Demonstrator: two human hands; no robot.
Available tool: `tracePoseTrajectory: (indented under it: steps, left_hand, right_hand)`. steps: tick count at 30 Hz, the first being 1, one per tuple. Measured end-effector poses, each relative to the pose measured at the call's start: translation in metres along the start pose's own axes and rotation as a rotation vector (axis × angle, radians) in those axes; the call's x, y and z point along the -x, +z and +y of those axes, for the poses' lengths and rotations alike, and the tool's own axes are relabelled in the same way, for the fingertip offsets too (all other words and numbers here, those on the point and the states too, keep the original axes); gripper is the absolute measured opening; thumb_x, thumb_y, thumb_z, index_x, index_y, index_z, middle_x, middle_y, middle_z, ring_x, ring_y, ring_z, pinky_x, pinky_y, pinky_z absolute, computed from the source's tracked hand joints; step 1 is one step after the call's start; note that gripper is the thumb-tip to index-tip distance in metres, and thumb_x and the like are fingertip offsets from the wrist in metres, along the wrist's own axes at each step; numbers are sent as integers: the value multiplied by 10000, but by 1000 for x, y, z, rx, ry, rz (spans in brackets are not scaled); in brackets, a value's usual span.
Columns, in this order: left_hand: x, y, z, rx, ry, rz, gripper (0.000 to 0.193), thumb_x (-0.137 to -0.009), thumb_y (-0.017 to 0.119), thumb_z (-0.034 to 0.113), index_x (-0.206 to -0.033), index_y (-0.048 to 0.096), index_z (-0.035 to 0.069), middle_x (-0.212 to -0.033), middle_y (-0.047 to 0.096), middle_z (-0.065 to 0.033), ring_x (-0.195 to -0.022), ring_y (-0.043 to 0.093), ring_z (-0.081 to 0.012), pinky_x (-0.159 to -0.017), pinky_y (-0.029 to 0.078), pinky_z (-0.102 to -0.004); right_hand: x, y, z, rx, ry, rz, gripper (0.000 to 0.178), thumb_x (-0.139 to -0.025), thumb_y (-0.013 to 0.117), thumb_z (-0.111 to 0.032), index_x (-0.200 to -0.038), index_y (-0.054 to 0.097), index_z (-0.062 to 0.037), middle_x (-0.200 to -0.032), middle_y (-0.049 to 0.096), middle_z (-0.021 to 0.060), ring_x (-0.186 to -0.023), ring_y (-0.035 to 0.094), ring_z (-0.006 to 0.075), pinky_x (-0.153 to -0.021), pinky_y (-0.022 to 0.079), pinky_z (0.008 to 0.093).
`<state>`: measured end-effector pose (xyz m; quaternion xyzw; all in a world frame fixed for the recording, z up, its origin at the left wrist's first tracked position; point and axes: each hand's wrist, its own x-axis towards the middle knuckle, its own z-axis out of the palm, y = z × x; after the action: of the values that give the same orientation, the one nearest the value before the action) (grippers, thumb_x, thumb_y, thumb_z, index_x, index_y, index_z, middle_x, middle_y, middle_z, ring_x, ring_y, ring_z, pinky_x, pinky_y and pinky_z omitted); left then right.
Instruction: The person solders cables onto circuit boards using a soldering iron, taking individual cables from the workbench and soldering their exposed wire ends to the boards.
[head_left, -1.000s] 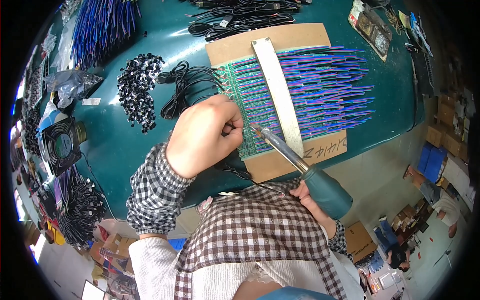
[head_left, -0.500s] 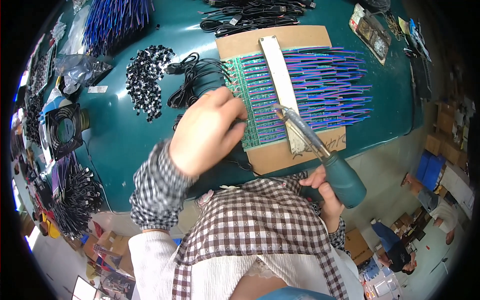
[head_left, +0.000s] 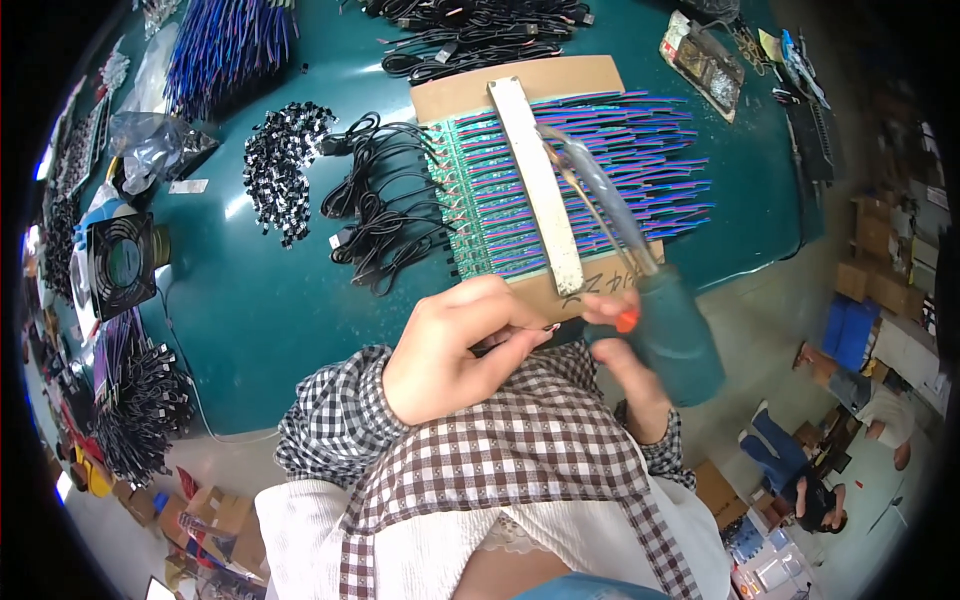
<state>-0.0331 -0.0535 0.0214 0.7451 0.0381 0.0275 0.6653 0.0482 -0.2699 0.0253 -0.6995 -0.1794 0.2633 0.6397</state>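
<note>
A person leans over a dark green bench (head_left: 260, 310), seen from above through a fisheye lens. At the far left edge sit a small black fan (head_left: 122, 265) and heaps of black cable bundles (head_left: 140, 410); farther up lie a sheaf of blue wires (head_left: 225, 45) and a clear plastic bag (head_left: 150, 150). Moving right, a pile of small black connectors (head_left: 282, 165) lies beside loose black cords (head_left: 375, 215). Next comes a cardboard sheet (head_left: 470, 95) carrying a row of small green circuit boards (head_left: 480, 195), their blue and purple wires (head_left: 640, 160) fanned out to the right and pinned under a pale strip (head_left: 540, 185) laid across them. In front of the sheet, near the bench edge, the left hand (head_left: 450, 355) is closed, thumb and fingers pinching a thin strand that looks like solder wire, its end pointing right. Just beside it the right hand (head_left: 625, 365) wraps the teal handle of a soldering iron (head_left: 670, 320), whose blurred shaft slants up over the wires; its tip is too blurred to place exactly. Both hands sit off the boards, so the step in hand appears to be a pause between joints, with wire and iron drawn clear of the row. The next move would likely call for bringing the iron's tip and the strand together at one board's pad on the left edge of the row, steadily and without touching neighbouring wires. At the far right, beyond the bench, other people sit among boxes (head_left: 880, 250) on the floor.
</note>
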Motion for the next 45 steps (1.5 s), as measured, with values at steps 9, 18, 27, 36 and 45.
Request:
tracePoseTrajectory:
  steps: [9,18,27,36,45]
  left_hand:
    - [1,4,8,40,-13,83,102,-803,717,-42,-870,659,8,-773,568,-56,-609,551,-130,-551,448,-261]
    - [9,2,-2,224,-128,140,57,-869,699,-47,-915,669,-28,-859,562,-33,-686,522,-43,-593,418,-187]
    - [2,3,-4,258,-182,184,49,-862,720,13,-875,674,0,-798,562,-14,-658,490,-52,-581,392,-211]
    - [5,0,-1,188,-207,198,53,-942,638,18,-983,614,-4,-783,590,1,-611,508,-29,-543,382,-171]
    - [6,6,6,277,-246,302,57,-960,627,40,-951,598,-8,-799,592,-22,-556,538,-46,-481,399,-172]
  right_hand:
    - [-28,28,-18,8,203,-46,111,-881,698,5,-977,647,-16,-931,662,31,-841,644,101,-705,526,268]
    - [-34,48,-14,-463,220,167,454,-811,656,95,-1217,496,-30,-987,577,48,-842,616,169,-723,503,305]
    - [-34,42,-20,-255,96,148,399,-849,674,84,-1217,544,5,-1076,634,90,-984,664,187,-860,556,315]
    - [-47,58,7,-208,-115,128,271,-836,760,-57,-1077,642,-20,-958,709,45,-884,673,114,-779,546,279]
    - [-51,60,0,-286,153,68,216,-864,739,-40,-1063,654,-30,-971,684,19,-901,647,94,-779,537,256]
